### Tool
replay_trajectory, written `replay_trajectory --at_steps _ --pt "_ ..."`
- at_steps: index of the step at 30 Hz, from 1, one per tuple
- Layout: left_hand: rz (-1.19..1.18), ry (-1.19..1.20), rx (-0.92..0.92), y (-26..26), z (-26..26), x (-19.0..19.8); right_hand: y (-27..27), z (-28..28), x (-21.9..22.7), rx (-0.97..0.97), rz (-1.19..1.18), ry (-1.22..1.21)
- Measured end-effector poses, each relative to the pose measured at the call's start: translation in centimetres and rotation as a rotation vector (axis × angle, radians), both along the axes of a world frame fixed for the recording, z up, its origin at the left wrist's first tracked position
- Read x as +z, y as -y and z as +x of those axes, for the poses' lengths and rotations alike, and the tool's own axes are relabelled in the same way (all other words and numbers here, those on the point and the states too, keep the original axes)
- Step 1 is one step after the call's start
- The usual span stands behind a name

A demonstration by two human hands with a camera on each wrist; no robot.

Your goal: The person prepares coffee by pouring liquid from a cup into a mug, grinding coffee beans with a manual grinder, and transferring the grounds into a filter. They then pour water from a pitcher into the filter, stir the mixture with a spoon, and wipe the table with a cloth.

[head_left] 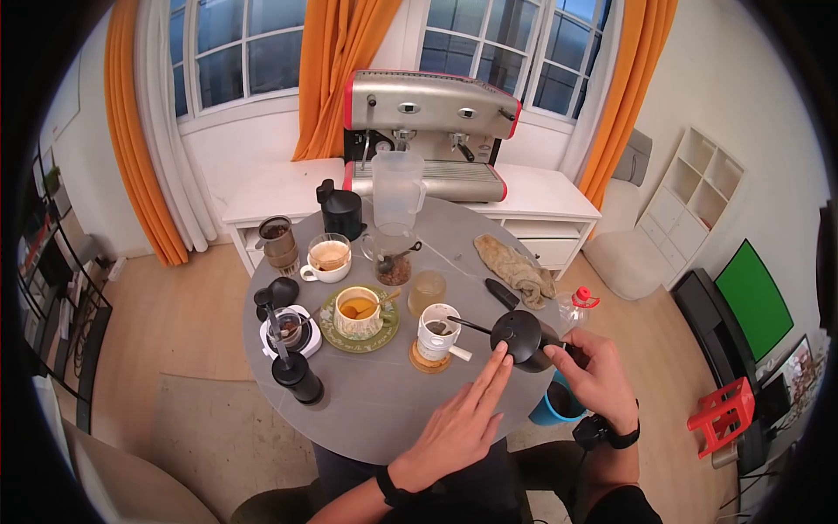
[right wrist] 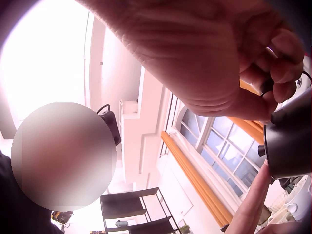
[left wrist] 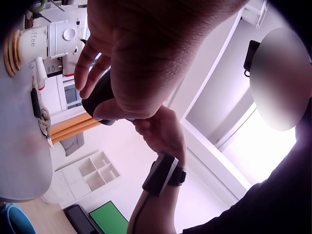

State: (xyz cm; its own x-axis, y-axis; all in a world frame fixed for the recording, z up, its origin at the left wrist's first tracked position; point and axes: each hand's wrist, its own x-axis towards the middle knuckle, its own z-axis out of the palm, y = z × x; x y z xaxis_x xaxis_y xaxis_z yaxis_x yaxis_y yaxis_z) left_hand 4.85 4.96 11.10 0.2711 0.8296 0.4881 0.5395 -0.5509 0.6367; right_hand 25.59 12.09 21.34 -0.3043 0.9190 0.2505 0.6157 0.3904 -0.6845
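My right hand (head_left: 602,377) grips the handle of a black gooseneck kettle (head_left: 515,339), held up over the table's right side. Straight fingers of my left hand (head_left: 458,428) touch the kettle's near side, by the lid. The thin spout reaches left to the top of a white coffee dripper (head_left: 439,316), which has dark contents. Below it is a white mug (left wrist: 35,43) with lettering, standing on a round wooden coaster (head_left: 429,361). In the right wrist view, a left fingertip meets the kettle body (right wrist: 292,141).
Left of the mug stand a patterned cup (head_left: 358,325) on a green saucer, a hand grinder (head_left: 297,380) and a scale (head_left: 264,336). Behind are a glass cup (head_left: 427,293) and a plastic pitcher (head_left: 397,183). A cloth (head_left: 515,269) and blue bin (head_left: 548,410) are rightward.
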Motion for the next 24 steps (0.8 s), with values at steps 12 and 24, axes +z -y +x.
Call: replay_trajectory --at_steps 12,24 --pt "-0.002 0.056 0.007 -0.2 0.3 0.2 0.3 -0.9 0.2 -0.020 0.069 0.032" --pt "0.039 0.145 0.015 0.3 1.4 -1.4 1.2 -1.1 1.9 0.004 0.086 0.113"
